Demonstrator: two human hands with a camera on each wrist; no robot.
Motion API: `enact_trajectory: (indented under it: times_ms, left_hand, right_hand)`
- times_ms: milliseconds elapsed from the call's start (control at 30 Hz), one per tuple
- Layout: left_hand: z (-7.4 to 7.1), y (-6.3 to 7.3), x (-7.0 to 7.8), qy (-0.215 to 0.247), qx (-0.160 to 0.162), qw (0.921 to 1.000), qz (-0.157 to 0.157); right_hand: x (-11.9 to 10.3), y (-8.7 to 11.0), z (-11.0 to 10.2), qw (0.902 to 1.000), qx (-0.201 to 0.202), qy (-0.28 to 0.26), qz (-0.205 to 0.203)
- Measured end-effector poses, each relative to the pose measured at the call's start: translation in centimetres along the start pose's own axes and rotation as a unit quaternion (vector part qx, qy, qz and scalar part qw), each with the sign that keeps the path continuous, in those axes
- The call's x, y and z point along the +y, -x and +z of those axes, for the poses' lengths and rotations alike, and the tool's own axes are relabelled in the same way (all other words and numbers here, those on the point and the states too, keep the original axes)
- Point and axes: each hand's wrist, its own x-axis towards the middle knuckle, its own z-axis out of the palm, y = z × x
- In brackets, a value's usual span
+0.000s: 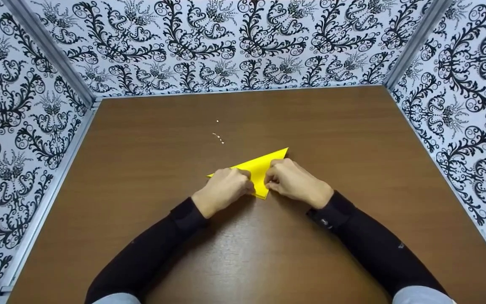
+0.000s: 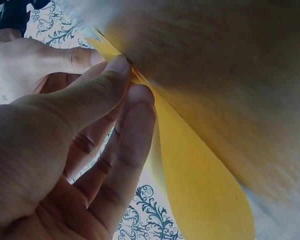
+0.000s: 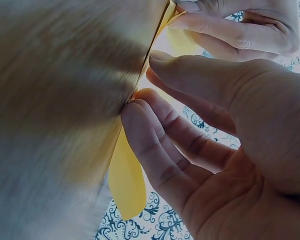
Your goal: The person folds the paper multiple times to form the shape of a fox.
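Observation:
A folded sheet of yellow paper [image 1: 260, 166] lies on the brown table, its long edge slanting up to a point at the right. The left hand [image 1: 227, 188] pinches its near edge between thumb and fingers; the left wrist view shows the paper [image 2: 205, 185] bowing out beyond the fingertips. At the right side of the sheet, the right hand [image 1: 295, 179] pinches the edge with thumb and curled fingers. In the right wrist view a flap of the paper [image 3: 126, 182] hangs past the fingers. Both hands work close together, and the fingertips hide part of the near edge.
Small pale scraps [image 1: 219, 138] lie on the table [image 1: 150, 135] beyond the paper. Patterned black-and-white panels [image 1: 226, 42] wall the table at the back and both sides, joined by grey metal posts [image 1: 416, 42].

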Motion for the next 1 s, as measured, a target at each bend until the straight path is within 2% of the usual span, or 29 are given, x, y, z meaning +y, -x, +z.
enact_trajectory:
  times_ms: [400,1000]
  left_hand:
    - [0.00,0.06,0.24,-0.016,0.000,0.9999,0.003]
    - [-0.19,0.14,-0.09,0.014,-0.017,0.9997,0.003]
  right_hand:
    - [0.26,-0.08,0.10,0.9998,-0.002,0.011,-0.017]
    - [0.23,-0.10,0.31,0.9999,0.004,0.007,-0.015]
